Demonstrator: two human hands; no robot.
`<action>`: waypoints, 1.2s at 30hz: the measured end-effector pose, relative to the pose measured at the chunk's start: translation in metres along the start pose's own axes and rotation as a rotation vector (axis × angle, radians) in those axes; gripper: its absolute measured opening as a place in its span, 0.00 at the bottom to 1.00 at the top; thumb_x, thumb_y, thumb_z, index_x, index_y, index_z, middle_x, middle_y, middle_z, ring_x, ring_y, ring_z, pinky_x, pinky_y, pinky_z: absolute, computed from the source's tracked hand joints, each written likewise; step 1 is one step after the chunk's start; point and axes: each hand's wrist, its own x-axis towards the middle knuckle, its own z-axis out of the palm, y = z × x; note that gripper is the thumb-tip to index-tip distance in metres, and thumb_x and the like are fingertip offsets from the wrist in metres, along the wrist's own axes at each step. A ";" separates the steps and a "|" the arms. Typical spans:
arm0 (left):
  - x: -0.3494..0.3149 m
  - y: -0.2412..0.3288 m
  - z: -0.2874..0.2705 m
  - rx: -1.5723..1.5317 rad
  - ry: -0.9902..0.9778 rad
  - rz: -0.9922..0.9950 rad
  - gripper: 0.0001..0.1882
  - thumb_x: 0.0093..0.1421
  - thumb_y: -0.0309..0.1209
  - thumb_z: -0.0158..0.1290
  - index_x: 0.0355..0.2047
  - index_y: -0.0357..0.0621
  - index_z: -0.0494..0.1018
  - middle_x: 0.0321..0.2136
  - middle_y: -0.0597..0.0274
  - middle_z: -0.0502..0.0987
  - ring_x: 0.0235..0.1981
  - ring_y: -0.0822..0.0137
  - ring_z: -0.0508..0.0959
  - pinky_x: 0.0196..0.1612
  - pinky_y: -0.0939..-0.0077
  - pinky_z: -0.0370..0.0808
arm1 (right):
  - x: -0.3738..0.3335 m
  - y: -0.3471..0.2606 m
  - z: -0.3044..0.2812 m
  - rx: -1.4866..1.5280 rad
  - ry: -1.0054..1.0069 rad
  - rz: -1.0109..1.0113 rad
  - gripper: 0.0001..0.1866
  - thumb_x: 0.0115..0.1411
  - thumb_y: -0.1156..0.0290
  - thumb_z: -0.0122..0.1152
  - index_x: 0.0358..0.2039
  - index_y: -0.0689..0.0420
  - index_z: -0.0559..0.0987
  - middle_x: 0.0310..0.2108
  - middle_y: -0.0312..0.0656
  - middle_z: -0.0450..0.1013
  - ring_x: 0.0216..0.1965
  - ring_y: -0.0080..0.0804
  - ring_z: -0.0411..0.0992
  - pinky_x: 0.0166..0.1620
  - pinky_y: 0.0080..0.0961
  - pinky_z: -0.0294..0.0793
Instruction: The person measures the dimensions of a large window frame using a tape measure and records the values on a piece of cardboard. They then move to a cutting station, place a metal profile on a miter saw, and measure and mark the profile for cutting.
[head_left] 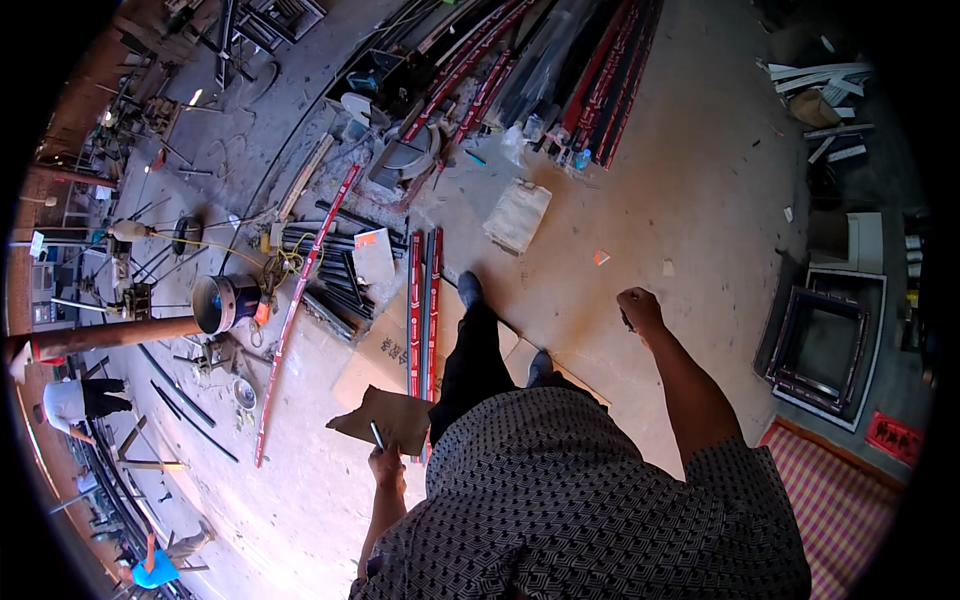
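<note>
Clamped in the left hand (386, 466), left of the dark patterned shirt (590, 480): slim white pen-like stick (377, 434), torn brown cardboard sheet (390, 412), judged light, bendable, best gripped by its near edge; the right hand (641, 312) is held apart, curled, contents unclear

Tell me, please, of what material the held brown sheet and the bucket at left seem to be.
Brown sheet: probably cardboard, matte; the dull brown face and ragged edge suggest it.

Bucket: perhaps plastic, smooth; the even, rounded wall suggests it, but painted metal is possible.
</note>
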 end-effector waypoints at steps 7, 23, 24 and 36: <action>0.100 0.159 0.081 0.034 -0.044 0.066 0.12 0.60 0.36 0.61 0.26 0.48 0.71 0.16 0.70 0.66 0.11 0.74 0.62 0.15 0.75 0.58 | 0.075 -0.042 0.062 0.050 -0.006 0.116 0.10 0.60 0.64 0.63 0.31 0.58 0.82 0.19 0.32 0.72 0.19 0.20 0.67 0.23 0.25 0.65; 0.193 0.483 0.149 -0.117 -0.083 0.185 0.07 0.61 0.33 0.58 0.30 0.45 0.74 0.19 0.71 0.67 0.13 0.76 0.63 0.17 0.77 0.60 | 0.212 -0.232 0.115 -0.099 -0.031 0.062 0.12 0.62 0.62 0.62 0.31 0.57 0.82 0.19 0.32 0.70 0.19 0.21 0.65 0.24 0.28 0.64; 0.211 0.463 0.152 -0.115 -0.104 0.178 0.06 0.61 0.33 0.59 0.30 0.47 0.74 0.20 0.72 0.67 0.13 0.77 0.62 0.16 0.78 0.61 | 0.227 -0.251 0.118 -0.125 -0.037 0.045 0.12 0.61 0.62 0.62 0.32 0.58 0.82 0.19 0.33 0.72 0.19 0.22 0.68 0.24 0.28 0.67; 0.202 0.422 0.264 -0.169 0.072 -0.055 0.14 0.63 0.38 0.59 0.32 0.38 0.77 0.19 0.70 0.71 0.15 0.75 0.66 0.17 0.74 0.62 | 0.430 -0.393 0.182 -0.547 -0.253 -0.293 0.16 0.61 0.59 0.64 0.38 0.59 0.83 0.29 0.42 0.81 0.30 0.31 0.81 0.37 0.34 0.78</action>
